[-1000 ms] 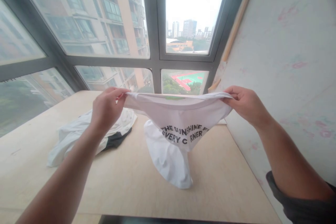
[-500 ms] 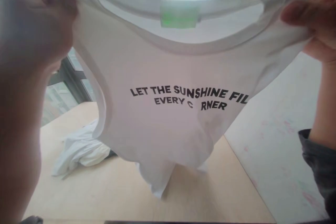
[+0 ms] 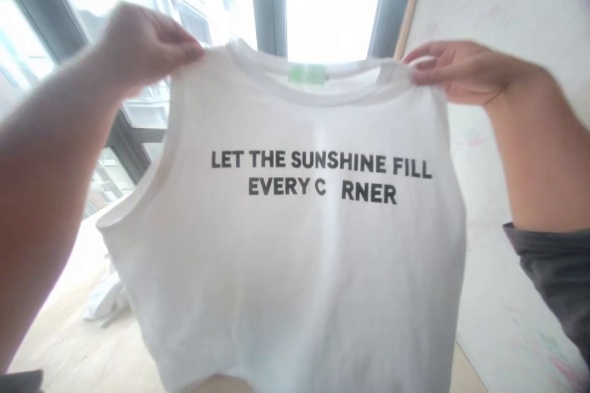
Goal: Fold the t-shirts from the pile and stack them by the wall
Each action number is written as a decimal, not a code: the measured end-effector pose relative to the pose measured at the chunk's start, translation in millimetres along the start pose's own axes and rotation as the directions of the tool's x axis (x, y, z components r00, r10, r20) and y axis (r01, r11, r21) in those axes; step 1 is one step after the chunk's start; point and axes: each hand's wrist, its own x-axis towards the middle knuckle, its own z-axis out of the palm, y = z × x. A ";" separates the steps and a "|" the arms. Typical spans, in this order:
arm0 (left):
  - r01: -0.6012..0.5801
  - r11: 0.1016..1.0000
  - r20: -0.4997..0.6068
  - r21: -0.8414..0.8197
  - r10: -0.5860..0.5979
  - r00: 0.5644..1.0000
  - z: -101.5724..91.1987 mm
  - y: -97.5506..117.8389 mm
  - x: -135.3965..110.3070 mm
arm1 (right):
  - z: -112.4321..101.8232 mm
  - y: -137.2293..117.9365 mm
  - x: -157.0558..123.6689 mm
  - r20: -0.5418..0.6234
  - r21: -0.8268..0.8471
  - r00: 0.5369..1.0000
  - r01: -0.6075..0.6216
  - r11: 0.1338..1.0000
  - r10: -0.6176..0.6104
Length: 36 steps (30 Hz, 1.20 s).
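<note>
**White top held up by its shoulders, clear of the wooden platform**

I see the left hand (image 3: pixel 142 43) clenched on one shoulder of the white top (image 3: pixel 295 270) and the right hand (image 3: pixel 461 70) pinching the other. The fabric is stretched between them, with the printed side facing me. The top hangs in the air, touching nothing else that I can see. A green label (image 3: pixel 307 73) sits at the middle of its neckline. One armhole edge curves down towards the window frame (image 3: pixel 267 0), and there is open room on that side over the wooden platform (image 3: pixel 59 350). On the other side, the top's straight edge and the right forearm are near the wall (image 3: pixel 507 6), so room is tighter there.

The top covers most of the platform. I can only make out its near left part, where a crumpled white cloth (image 3: pixel 104 301) lies, blurred and half hidden. The hem runs off the bottom of the picture. The left arm is smeared, so I cannot tell how its fingers lie on the fabric. The window glass is blown out white.
</note>
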 end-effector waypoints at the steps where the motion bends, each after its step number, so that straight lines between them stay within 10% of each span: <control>1: 0.005 0.997 0.051 -0.079 -0.001 0.999 22.9 -2.6 -2.6 | 15.8 16.8 0.2 0.123 0.033 0.990 -0.075 0.997 0.070; 8: 0.313 0.900 0.491 -0.302 -0.134 0.861 224.7 -60.8 -76.1 | 124.5 172.9 2.2 0.335 0.129 0.871 -0.419 0.899 0.359; 12: 0.424 0.857 0.614 -0.292 -0.172 0.771 297.6 -87.1 -103.8 | 162.6 235.7 6.0 0.363 0.207 0.833 -0.509 0.836 0.417; 19: 0.436 0.886 0.600 -0.159 -0.264 0.755 375.2 -114.5 -92.1 | 199.3 312.1 49.4 0.353 0.288 0.820 -0.553 0.782 0.451; 27: 0.374 0.927 0.609 -0.033 -0.278 0.743 463.3 -145.4 -65.9 | 265.5 381.9 107.4 0.076 -0.036 0.867 -0.491 0.871 0.492; 36: 0.361 0.929 0.716 -0.084 -0.196 0.670 518.2 -156.6 -98.4 | 289.3 404.1 101.7 0.443 -0.321 0.676 -0.494 0.808 0.589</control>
